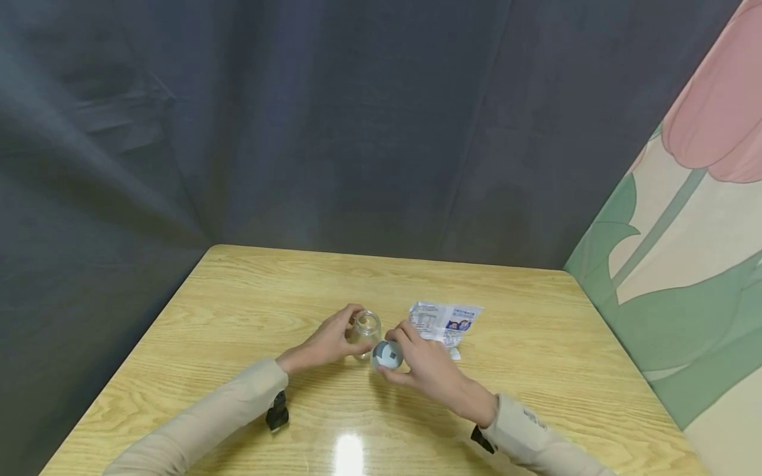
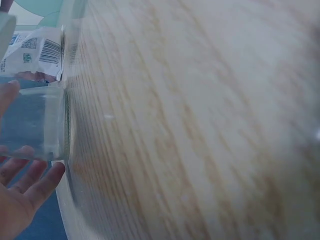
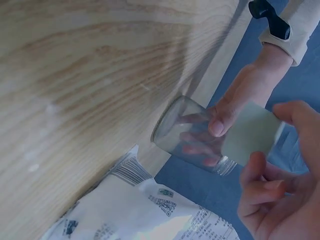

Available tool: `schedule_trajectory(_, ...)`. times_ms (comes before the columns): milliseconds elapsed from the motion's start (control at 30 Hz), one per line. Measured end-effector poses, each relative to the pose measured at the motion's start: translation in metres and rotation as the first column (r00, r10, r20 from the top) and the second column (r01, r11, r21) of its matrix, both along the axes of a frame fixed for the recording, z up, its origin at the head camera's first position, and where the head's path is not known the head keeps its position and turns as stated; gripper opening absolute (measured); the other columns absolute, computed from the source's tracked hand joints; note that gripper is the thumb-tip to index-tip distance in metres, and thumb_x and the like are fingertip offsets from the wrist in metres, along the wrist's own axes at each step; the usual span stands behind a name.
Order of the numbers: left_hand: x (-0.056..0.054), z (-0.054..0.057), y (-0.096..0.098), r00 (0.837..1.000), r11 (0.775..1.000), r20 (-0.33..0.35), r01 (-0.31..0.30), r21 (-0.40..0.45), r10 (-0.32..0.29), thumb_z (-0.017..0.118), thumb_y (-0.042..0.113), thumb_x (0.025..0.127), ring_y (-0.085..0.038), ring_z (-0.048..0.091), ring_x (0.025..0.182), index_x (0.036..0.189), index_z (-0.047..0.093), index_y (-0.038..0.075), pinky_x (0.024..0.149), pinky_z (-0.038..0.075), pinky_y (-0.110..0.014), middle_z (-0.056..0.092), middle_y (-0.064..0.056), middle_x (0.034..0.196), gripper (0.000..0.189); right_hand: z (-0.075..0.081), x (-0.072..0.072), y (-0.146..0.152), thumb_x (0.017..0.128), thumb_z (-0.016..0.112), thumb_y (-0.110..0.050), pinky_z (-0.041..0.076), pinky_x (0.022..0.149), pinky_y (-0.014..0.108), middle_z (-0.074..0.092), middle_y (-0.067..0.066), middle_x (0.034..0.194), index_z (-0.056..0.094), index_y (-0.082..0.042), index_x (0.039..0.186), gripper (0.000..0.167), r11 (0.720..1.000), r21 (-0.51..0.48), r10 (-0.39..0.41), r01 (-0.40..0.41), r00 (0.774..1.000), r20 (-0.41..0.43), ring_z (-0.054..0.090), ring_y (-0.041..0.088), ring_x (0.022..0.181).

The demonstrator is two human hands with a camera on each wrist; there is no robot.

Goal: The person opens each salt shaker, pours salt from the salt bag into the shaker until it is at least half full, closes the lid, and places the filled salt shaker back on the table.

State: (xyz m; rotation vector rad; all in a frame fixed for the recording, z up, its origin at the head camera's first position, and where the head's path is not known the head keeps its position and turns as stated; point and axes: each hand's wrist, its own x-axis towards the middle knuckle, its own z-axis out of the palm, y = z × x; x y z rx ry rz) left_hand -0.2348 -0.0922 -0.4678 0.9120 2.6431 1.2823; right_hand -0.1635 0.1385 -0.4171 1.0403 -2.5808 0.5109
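Note:
My left hand (image 1: 333,338) holds a clear glass jar (image 1: 367,322) round its side, thumb in front. The jar is uncapped at its threaded mouth and looks see-through in the left wrist view, its base right at the tabletop. Close on its right, my right hand (image 1: 434,373) pinches a short pale cylinder (image 3: 250,132) between thumb and fingers. Its round end shows a grey-and-white pattern in the head view. The cylinder overlaps the jar's neck in the right wrist view; its exact kind I cannot tell.
A crumpled white printed packet (image 1: 443,322) with a barcode lies behind my right hand. The light wooden table (image 1: 238,291) meets a dark curtain (image 1: 369,132) at the back. A flower-patterned panel (image 1: 702,264) stands along the right side. Black devices sit at both wrists.

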Motion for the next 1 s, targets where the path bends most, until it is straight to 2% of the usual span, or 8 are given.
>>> schedule_trajectory(100,0.0,0.001,0.0,1.0,1.0,-0.004,-0.005,-0.001,0.005,0.078,0.035,0.088,-0.018,0.056,0.11,0.139,0.041,0.009,0.089,0.054,-0.033,0.057,-0.002,0.122,0.069,-0.002,0.003,0.001,0.084,0.08,-0.038,0.042,0.046,0.01,0.052,0.001,0.099,0.06,-0.006,0.11,0.046,0.999,0.042,0.021,-0.02,1.0,-0.014,0.051,0.004,0.065)
schedule_trajectory(300,0.002,0.004,0.0,1.0,1.0,-0.003,-0.002,0.011,0.002,0.077,0.028,0.089,-0.025,0.056,0.116,0.139,0.041,0.009,0.095,0.052,-0.041,0.057,-0.007,0.127,0.064,-0.007,0.009,-0.002,0.082,0.082,-0.04,0.036,0.045,0.006,0.053,-0.001,0.096,0.062,-0.008,0.107,0.045,0.991,0.116,0.075,-0.067,0.995,-0.073,0.047,0.003,0.066)
schedule_trajectory(467,0.001,0.003,0.001,1.0,1.0,-0.012,-0.006,0.003,0.007,0.076,0.027,0.089,-0.025,0.057,0.116,0.139,0.041,0.007,0.097,0.052,-0.043,0.057,-0.012,0.128,0.064,-0.012,0.013,-0.004,0.083,0.081,-0.035,0.042,0.053,0.007,0.057,-0.001,0.098,0.063,-0.007,0.109,0.043,0.983,0.147,0.114,-0.11,0.993,-0.022,0.051,0.003,0.071)
schedule_trajectory(667,0.002,0.002,0.0,0.999,1.0,-0.027,-0.021,0.007,0.021,0.075,0.027,0.09,-0.027,0.058,0.113,0.142,0.039,0.005,0.096,0.052,-0.044,0.058,-0.015,0.126,0.067,-0.014,0.02,-0.005,0.083,0.079,-0.03,0.038,0.049,0.004,0.059,-0.001,0.102,0.065,-0.006,0.114,0.042,0.968,0.204,0.141,-0.147,0.989,0.045,0.05,-0.001,0.065)
schedule_trajectory(1000,0.003,0.004,-0.001,0.999,1.0,-0.024,-0.028,-0.012,0.028,0.075,0.028,0.089,-0.033,0.056,0.118,0.148,0.03,0.001,0.099,0.05,-0.049,0.056,-0.021,0.129,0.078,-0.02,0.026,-0.007,0.083,0.08,-0.031,0.037,0.048,0.003,0.06,-0.003,0.097,0.066,-0.008,0.108,0.036,0.95,0.243,0.187,-0.197,0.98,0.065,0.049,-0.001,0.064)
